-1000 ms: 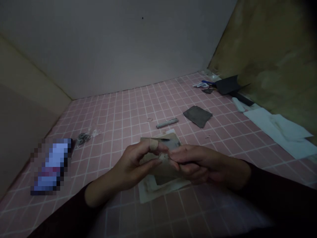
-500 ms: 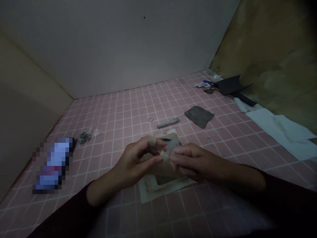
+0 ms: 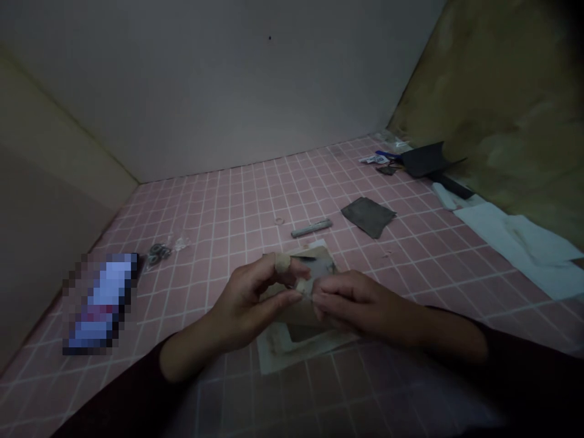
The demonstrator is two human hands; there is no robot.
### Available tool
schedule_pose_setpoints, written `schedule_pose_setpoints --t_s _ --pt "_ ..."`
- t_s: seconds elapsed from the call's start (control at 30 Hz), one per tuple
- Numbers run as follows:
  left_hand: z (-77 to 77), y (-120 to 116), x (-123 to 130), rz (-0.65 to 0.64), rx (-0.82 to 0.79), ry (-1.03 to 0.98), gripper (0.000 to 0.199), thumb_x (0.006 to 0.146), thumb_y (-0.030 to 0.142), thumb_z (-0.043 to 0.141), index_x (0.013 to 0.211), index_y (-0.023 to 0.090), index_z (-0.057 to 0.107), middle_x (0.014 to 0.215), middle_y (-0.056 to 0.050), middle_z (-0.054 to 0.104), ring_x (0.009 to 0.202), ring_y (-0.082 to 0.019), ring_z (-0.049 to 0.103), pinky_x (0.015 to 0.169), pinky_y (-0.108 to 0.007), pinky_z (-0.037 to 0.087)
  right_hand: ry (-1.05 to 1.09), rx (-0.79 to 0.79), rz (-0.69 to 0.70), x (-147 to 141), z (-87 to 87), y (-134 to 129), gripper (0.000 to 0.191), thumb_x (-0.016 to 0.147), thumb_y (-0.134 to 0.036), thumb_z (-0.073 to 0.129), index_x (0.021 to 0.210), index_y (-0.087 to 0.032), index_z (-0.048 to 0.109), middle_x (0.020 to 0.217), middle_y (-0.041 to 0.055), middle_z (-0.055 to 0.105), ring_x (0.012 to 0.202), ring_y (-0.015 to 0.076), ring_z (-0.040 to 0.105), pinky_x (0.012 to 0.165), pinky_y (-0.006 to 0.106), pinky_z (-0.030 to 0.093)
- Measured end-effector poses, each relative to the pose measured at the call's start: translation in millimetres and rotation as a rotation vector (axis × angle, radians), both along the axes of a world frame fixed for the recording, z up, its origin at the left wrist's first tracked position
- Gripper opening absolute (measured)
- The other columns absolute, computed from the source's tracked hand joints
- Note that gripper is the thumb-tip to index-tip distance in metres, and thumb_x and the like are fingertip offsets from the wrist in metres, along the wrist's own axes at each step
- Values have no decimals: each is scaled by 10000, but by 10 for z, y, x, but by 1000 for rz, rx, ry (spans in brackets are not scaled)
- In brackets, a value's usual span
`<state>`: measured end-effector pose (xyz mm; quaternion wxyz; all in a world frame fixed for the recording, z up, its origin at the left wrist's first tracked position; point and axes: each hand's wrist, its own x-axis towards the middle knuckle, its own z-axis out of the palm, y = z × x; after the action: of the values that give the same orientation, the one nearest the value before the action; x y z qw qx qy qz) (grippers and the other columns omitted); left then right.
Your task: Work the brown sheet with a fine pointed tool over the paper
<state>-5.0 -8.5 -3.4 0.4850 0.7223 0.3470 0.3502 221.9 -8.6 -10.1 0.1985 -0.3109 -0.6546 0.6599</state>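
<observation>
Near the middle of the head view, my left hand has thumb and fingers bent round a small pale object. A beige wrap circles one of its fingers. Close beside it on the right, my right hand is closed, its fingertips pinched at the near side of that object; what they pinch is too small to tell. Beneath both hands lie sheets of brownish and white paper on the pink checked surface. A grey tube-like stick and a thin ring lie just beyond.
A dark grey sheet lies beyond my right hand. At far right are a black dustpan-like piece and white paper. On the left are a blurred-out phone and grey rings by clear plastic. Walls border the surface.
My right hand's fingers have drawn in a little more tightly. Both hands stay close together over the papers, and the whole view has shifted slightly.
</observation>
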Motion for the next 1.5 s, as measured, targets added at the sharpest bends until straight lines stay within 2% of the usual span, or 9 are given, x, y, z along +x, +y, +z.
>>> schedule_pose_setpoints --t_s 0.1,0.2,0.43,0.6,0.77,0.93,1.03,1.3,1.5 --pt "-23 3 25 58 -39 3 199 889 242 679 1075 185 635 937 -38 646 826 -145 613 748 -259 504 -124 525 -86 -33 -19 -44 226 958 -210 452 736 -190 488 638 -41 426 561 98 383 547 254 298" --pt "-35 13 35 82 -48 8 209 873 251 699 1062 186 638 892 -19 632 765 -123 592 706 -241 492 -137 542 -89 -39 -4 -52 209 947 -186 450 739 -191 470 657 -37 431 569 98 380 548 256 287" --pt "28 2 7 -7 -54 4 180 907 187 636 1086 208 641 1001 -41 667 909 -161 633 780 -264 500 193 -702 38 46 46 101 238 942 -368 510 782 -192 525 452 -131 271 343 43 117 321 164 124" --pt "36 -3 0 -42 -31 -18 213 908 164 631 1111 226 643 1021 -35 675 929 -159 638 791 -255 503 305 -914 161 74 9 151 226 947 -327 501 777 -183 535 429 -136 275 331 37 92 301 143 126" --pt "24 -31 3 -6 -13 -30 212 910 181 636 1117 227 633 1015 -36 664 908 -151 624 788 -253 504 195 -624 102 32 42 71 258 963 -369 497 788 -185 547 424 -129 292 330 49 152 321 175 144" --pt "-5 -32 49 67 -81 -55 209 875 231 687 1073 187 640 900 -33 640 784 -140 600 698 -245 511 -16 301 -59 -35 16 -27 267 971 -266 468 719 -186 505 604 -52 412 539 90 371 522 237 304" --pt "-31 -7 54 103 -78 -27 238 852 242 716 1072 186 644 847 -14 621 716 -119 575 652 -227 493 -56 490 -118 -52 -12 -61 239 957 -209 469 719 -194 479 644 -44 418 572 98 374 566 258 309" --pt "26 7 -14 -54 -20 22 209 915 188 631 1119 234 632 970 -24 657 878 -142 624 775 -253 500 231 -783 79 66 13 120 238 950 -343 508 772 -186 527 456 -128 286 338 37 122 312 159 128" --pt "4 -7 -21 -50 -44 -13 215 921 170 620 1126 234 628 1018 -26 644 932 -145 619 807 -250 490 255 -842 147 53 34 118 238 946 -330 500 759 -185 528 414 -136 279 319 36 117 299 137 140"
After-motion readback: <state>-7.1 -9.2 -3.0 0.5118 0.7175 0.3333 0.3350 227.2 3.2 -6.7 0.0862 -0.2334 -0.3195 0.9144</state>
